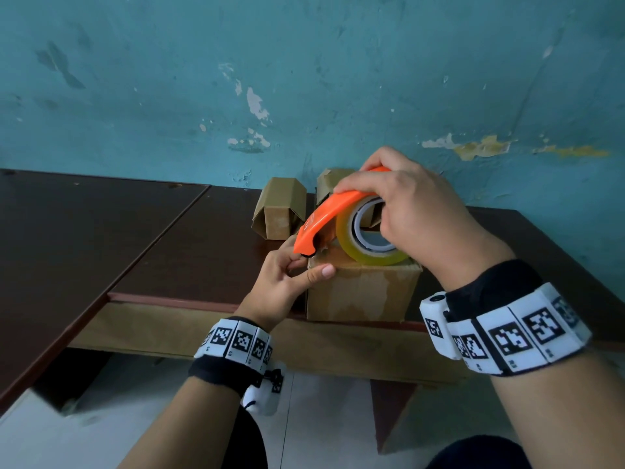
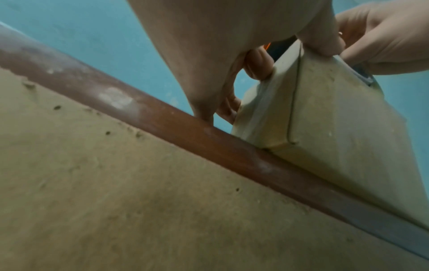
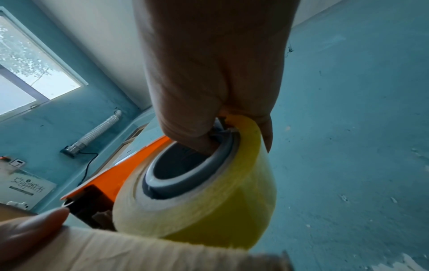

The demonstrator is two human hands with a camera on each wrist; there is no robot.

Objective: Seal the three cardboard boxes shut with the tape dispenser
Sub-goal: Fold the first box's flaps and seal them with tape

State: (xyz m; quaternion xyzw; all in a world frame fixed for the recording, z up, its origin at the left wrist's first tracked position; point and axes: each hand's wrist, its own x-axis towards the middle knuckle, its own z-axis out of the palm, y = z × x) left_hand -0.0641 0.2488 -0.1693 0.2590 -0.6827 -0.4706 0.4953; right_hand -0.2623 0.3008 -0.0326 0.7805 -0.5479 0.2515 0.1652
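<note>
Peeling teal wall (image 1: pixel 304 62) with pale and yellow patches behind a dark brown table (image 1: pixel 101 231). Pale tiled floor (image 1: pixel 321 418) beneath. On a side wall, a daylit window (image 3: pixel 27 69), a ribbed silver hose (image 3: pixel 97 130) and a white sign (image 3: pixel 27 187).

Both forearms are bare. Behind each hand, left hand (image 1: pixel 282 282) and right hand (image 1: pixel 411 211), a black fabric wristband (image 1: pixel 490 282) carries a ring of white blocks printed with black square codes (a small white camera unit hangs at about 6 o'clock under the left wrist)
</note>
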